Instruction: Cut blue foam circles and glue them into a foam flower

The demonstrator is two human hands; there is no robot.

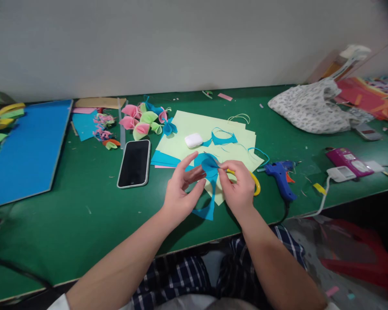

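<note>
Between thumb and fingers, my right hand [237,185] pinches the edge of a blue paper piece [209,164], curved like a petal. Close on its left side is my left hand [183,191], fingers apart; whether a fingertip touches the paper is hard to see. Beneath the hands lie blue paper offcuts [208,212] and light green paper sheets [181,125]. Scissors with a yellow handle [256,185] are partly hidden behind my right hand. A small white case [193,140] rests on the green sheets.
A phone [134,164] lies left of the sheets, with pink, green and blue paper flowers [142,118] behind it. At right are a blue glue gun [282,178], a purple box [347,161] and a patterned cloth bag [307,105]. A blue board [29,150] occupies the far left.
</note>
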